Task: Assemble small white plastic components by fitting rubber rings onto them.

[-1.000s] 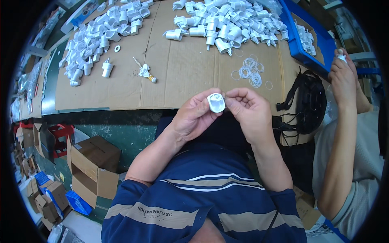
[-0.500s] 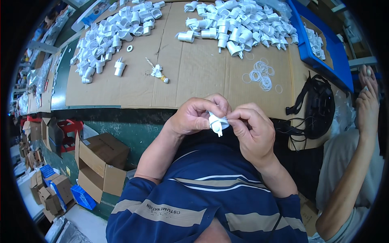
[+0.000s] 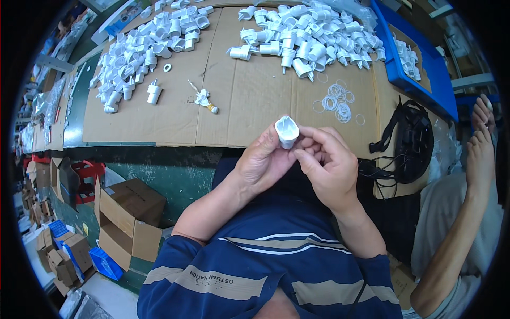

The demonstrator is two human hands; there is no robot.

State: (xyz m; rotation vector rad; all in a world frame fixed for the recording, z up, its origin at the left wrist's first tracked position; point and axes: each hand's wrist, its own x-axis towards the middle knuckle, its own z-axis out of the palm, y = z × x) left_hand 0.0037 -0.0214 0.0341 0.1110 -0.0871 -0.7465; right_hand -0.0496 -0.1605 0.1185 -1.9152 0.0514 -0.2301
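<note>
Seen from above, two bare hands meet at the near edge of a cardboard-covered table (image 3: 159,122). Take the white plastic cup (image 3: 287,134) between them as the clock's centre; its open end faces upward. The left hand (image 3: 263,162), at 7 o'clock, grasps the cup between thumb and fingers. The right hand (image 3: 329,170), at 4 o'clock, has its fingers curled close beside the cup; whether they pinch anything cannot be told. At 2 o'clock lies a loose cluster of thin white rings (image 3: 337,101). A big heap of white plastic parts (image 3: 313,40) lies at 12 o'clock, another heap (image 3: 143,53) at 10, with a thin wrapped tool (image 3: 203,99) nearer in that direction. A black bag (image 3: 413,141) sits at 3 o'clock, below a blue bin (image 3: 425,100).
</note>
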